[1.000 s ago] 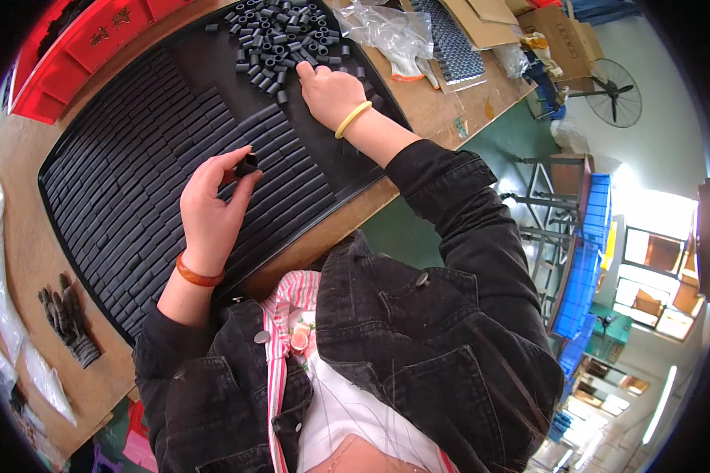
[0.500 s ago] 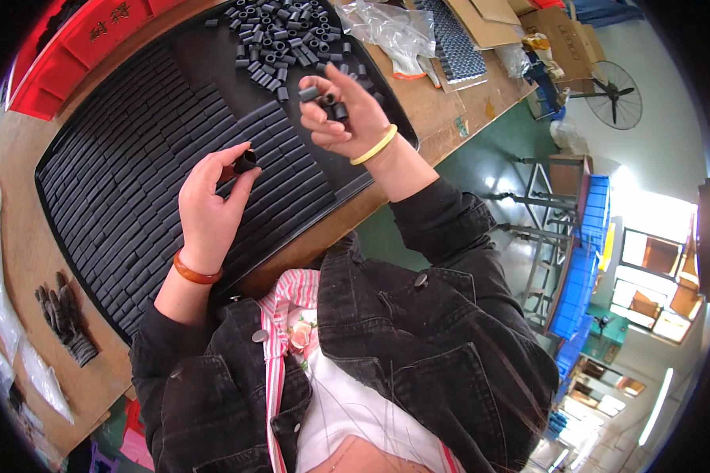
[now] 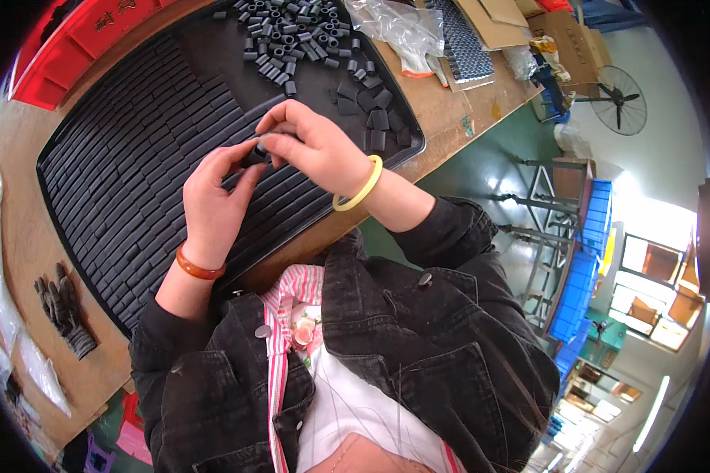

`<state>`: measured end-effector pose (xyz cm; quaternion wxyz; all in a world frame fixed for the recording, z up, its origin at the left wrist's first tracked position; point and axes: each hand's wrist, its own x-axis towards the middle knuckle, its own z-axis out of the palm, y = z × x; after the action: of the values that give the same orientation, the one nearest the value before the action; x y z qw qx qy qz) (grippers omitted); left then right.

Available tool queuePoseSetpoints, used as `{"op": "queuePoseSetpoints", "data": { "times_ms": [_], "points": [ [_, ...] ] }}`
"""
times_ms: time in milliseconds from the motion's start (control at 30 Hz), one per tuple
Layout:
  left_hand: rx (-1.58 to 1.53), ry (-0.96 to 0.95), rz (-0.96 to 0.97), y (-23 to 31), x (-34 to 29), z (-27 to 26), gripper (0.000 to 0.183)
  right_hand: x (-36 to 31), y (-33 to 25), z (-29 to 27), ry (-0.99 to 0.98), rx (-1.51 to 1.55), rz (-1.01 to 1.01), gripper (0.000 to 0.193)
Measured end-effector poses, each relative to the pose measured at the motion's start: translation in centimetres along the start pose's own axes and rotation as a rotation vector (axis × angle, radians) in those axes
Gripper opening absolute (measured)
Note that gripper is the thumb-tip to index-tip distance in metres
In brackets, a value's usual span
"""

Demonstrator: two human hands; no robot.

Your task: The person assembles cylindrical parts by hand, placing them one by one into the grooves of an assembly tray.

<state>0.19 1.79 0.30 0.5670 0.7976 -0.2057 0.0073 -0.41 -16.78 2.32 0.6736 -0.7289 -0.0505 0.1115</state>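
Over the black tray (image 3: 205,51), my two hands meet. My left hand (image 3: 211,201) pinches a short black tube (image 3: 258,155) between thumb and fingers. Touching the same spot is my right hand (image 3: 319,154), its thumb and fingers closed at the tube's upper end; any other pieces in its palm are hidden. Tight rows of black tubes (image 3: 126,150) lie side by side under and left of my hands. A heap of loose short tubes (image 3: 292,35) fills the tray's far part. Several flat black pieces (image 3: 379,120) lie at its right corner.
A red bin (image 3: 79,51) stands at the far left. A dark knitted glove (image 3: 65,315) and clear plastic film (image 3: 4,260) lie left of the tray. To the far right are a clear plastic bag (image 3: 394,31) and cardboard (image 3: 489,24). A fan (image 3: 618,98) stands beyond the table.
My right hand has come down and left from beside the heap to meet my left hand. The tubes seen in its fingers are now mostly hidden, and the flat pieces show.
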Motion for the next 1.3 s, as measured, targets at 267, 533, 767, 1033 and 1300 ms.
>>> {"op": "queuePoseSetpoints", "data": {
  "times_ms": [267,533,767,1033,1300],
  "points": [
    [-0.022,-0.015,0.003,0.4,0.1,-0.2,0.029,-0.3,0.4,0.5,0.082,-0.104,-0.045,0.023],
    [0.045,0.021,0.083,0.2,0.2,-0.1,0.029,-0.9,0.3,1.0,0.211,-0.400,-0.184,0.016],
    [0.055,0.030,0.066,0.4,0.2,-0.2,0.038,0.5,0.4,-0.3,0.178,-0.160,0.012,0.017],
    [0.116,0.135,0.125,0.1,0.2,-0.1,0.042,11.9,1.9,-1.7,0.364,-0.560,-0.182,0.032],
    [0.124,0.104,0.124,0.1,0.3,-0.5,0.032,18.1,1.9,0.3,0.139,-1.115,0.098,0.032]
  ]
}}
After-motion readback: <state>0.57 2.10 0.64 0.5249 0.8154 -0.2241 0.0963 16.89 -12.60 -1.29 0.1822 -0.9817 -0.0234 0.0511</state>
